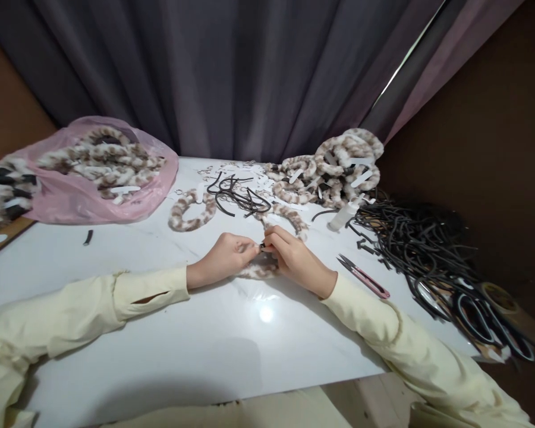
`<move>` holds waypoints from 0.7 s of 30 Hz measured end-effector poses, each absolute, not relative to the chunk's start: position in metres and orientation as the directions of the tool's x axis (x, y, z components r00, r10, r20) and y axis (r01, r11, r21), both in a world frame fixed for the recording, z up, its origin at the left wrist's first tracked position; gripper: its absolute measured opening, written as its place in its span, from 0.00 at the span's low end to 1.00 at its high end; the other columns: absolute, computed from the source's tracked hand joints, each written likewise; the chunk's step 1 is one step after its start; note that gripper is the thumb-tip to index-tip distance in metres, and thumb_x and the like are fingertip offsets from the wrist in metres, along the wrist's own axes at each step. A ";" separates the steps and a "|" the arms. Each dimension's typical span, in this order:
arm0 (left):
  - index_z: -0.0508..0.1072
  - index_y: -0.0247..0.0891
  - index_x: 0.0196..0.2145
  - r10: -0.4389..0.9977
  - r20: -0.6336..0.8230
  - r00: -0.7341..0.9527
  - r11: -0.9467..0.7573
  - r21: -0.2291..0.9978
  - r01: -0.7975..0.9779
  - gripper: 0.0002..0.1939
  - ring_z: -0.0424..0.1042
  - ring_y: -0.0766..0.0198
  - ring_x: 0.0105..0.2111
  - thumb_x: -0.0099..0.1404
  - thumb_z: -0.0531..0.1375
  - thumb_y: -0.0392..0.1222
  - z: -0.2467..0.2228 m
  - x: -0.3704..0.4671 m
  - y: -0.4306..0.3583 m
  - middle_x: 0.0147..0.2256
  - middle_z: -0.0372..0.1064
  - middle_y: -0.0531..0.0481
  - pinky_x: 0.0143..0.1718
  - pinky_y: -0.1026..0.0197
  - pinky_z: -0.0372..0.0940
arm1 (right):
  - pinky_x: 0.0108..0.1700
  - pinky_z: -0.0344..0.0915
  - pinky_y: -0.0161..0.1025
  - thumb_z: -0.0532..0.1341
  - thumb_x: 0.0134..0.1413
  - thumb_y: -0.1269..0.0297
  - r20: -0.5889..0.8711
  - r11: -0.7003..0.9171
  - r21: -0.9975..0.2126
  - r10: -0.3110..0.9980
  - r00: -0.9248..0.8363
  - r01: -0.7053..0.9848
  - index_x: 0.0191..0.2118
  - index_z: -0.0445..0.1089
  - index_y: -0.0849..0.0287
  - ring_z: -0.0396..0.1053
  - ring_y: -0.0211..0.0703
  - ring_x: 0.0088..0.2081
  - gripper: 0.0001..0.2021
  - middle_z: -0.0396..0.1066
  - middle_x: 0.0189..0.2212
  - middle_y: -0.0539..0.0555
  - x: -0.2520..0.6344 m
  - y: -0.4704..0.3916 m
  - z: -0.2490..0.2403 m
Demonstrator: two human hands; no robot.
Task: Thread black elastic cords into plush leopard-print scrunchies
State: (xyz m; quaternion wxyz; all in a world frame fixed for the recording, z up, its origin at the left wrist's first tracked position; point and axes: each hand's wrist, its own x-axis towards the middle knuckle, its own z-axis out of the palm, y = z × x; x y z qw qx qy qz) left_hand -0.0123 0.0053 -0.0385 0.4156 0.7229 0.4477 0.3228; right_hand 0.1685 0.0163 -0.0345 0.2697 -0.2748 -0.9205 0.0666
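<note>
My left hand (229, 254) and my right hand (296, 260) meet over the middle of the white table. Both are closed in a pinch, fingertips almost touching around a small black piece (262, 246). A brown-and-white furry ring (261, 272) hangs in a loop below my fingers, partly hidden by them; its ends seem to come together at the black piece. Just beyond my right hand lies another furry loop (294, 219). A finished-looking furry ring (191, 210) with a white tag rests beyond my left hand.
A pink plastic bag (154, 199) of furry rings stands left; more furry rings (348, 154) pile up at back right. Black cords (236, 193) lie ahead, with a large black heap (410, 244) at right. Thread snips (364, 277) and a small clear bottle (343, 216) are nearby.
</note>
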 end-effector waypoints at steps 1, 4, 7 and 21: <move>0.52 0.36 0.16 0.912 0.117 0.394 -0.281 0.877 0.390 0.16 0.46 0.72 0.21 0.59 0.51 0.41 -0.039 -0.013 0.005 0.18 0.44 0.57 0.22 0.67 0.44 | 0.36 0.62 0.38 0.46 0.58 0.77 0.461 0.833 -0.285 0.553 -0.694 0.474 0.34 0.57 0.60 0.61 0.43 0.36 0.07 0.61 0.34 0.58 0.168 0.016 -0.034; 0.54 0.36 0.17 0.902 0.153 0.403 -0.329 0.848 0.416 0.15 0.47 0.71 0.22 0.59 0.50 0.40 -0.039 -0.013 0.004 0.19 0.44 0.56 0.23 0.66 0.45 | 0.37 0.62 0.40 0.47 0.59 0.74 0.474 0.826 -0.314 0.564 -0.676 0.468 0.34 0.57 0.60 0.61 0.44 0.36 0.06 0.62 0.34 0.58 0.166 0.014 -0.032; 0.55 0.36 0.17 0.892 0.182 0.415 -0.369 0.822 0.434 0.15 0.47 0.71 0.22 0.60 0.50 0.41 -0.038 -0.014 0.003 0.19 0.44 0.56 0.23 0.67 0.45 | 0.39 0.62 0.42 0.48 0.60 0.74 0.517 0.832 -0.290 0.552 -0.654 0.473 0.37 0.59 0.61 0.60 0.45 0.38 0.06 0.64 0.36 0.60 0.166 0.014 -0.033; 0.72 0.34 0.28 0.754 0.394 0.526 -0.652 0.552 0.520 0.13 0.53 0.72 0.17 0.63 0.49 0.37 -0.045 -0.017 0.001 0.18 0.60 0.54 0.22 0.68 0.50 | 0.34 0.64 0.35 0.49 0.54 0.80 0.391 0.760 -0.426 0.644 -0.657 0.491 0.36 0.65 0.62 0.67 0.41 0.33 0.10 0.69 0.31 0.56 0.166 0.008 -0.027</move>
